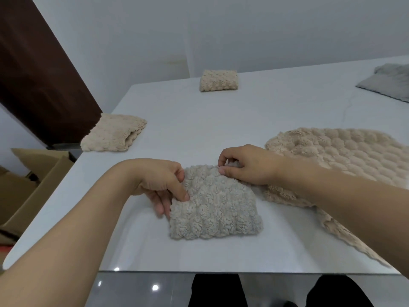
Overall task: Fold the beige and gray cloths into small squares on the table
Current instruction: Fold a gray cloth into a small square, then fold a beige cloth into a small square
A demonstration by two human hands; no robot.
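At the far left, open brown cardboard boxes (33, 178) sit on the floor below the edge of the white glossy table (221, 120). On the table's left edge lies a folded beige bobble-textured cloth (112, 136), its thick layered fold facing the right. Farther back, near the table's far edge, rests a smaller folded beige cloth square (219, 80), its long axis running left to right.

The left hand (161, 180) pinches the left edge of the pale gray-beige fluffy folded cloth (215, 204), thumb on top and fingers curled under the layers. This cloth lies on the table near the front edge, roughly square, slightly longer from front to back, tilted a little so its far end leans right. The right hand (245, 166) grips the cloth's far right corner, fingers curled over the edge.

Just beside it on the right, touching it under the right forearm, spreads an unfolded beige bubble-textured cloth (345, 158), lying flat and reaching the front right. At the far right back corner lies a gray cloth (389, 82), partly out of view.
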